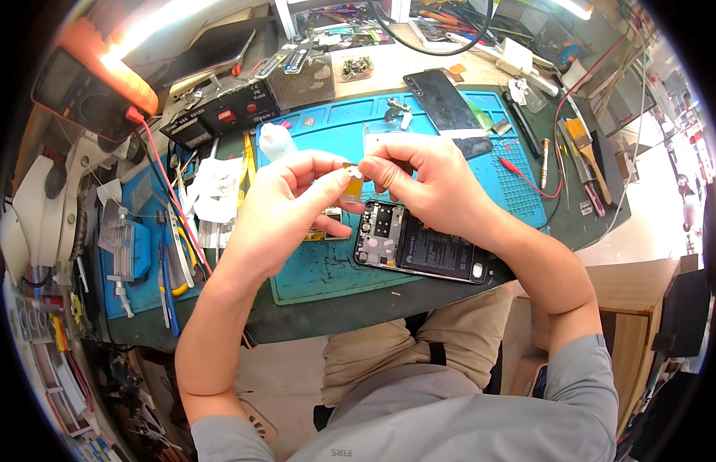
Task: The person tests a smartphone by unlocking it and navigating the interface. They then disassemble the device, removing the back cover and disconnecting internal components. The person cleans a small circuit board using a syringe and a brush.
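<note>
Above the blue work mat (pixel 327 273), my left hand (pixel 285 200) is closed in a pinch on a small flat piece with an amber, tape-like surface (pixel 352 189). A bit of white shows at the piece's top edge, by the fingertips. My right hand (pixel 427 181) is also closed, its thumb and finger pressed together at that upper edge; what they grip there is too small to name. Just below the hands lies an opened smartphone (pixel 435 252), its black battery and inner parts exposed. Partly hidden under my left fingers is a small metallic board-like part (pixel 325 231).
A dark phone panel (pixel 450 104) lies on the mat's far side. A white bottle (pixel 275 142) stands behind my left hand. Left are crumpled white tissue (pixel 218 189), hand tools and an orange-cased multimeter (pixel 81 85). Right are a red probe (pixel 519 171) and a brush (pixel 585 146).
</note>
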### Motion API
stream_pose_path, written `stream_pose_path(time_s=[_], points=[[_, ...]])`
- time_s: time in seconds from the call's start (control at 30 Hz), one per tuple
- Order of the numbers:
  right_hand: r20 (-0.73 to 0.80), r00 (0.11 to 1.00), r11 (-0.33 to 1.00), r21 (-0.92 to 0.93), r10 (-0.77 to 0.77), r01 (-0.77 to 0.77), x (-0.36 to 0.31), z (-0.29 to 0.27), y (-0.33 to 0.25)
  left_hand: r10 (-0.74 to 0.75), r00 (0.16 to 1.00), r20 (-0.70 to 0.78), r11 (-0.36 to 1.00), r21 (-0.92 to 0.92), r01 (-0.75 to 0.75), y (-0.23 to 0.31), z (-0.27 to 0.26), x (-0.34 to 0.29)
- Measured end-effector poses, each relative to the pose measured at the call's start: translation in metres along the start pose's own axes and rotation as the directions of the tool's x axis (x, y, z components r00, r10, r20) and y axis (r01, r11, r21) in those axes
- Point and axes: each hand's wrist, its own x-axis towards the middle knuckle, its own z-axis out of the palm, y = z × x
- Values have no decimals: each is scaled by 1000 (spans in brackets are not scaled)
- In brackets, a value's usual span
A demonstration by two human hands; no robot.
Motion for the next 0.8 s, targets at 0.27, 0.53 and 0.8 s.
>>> stream_pose_path(time_s=[0.27, 0.53, 0.8], points=[[17, 993, 987, -114, -114, 115, 1, -3, 4, -3, 1000, 8, 996, 86, 3, -3, -3, 1], [59, 951, 922, -233, -304, 310, 2, -5, 12, -38, 999, 33, 990, 138, 33, -1, -9, 2], [142, 941, 921, -204, -309, 333, 4, -8, 16, -72, 994, 86, 996, 67, 66, -3, -8, 2]])
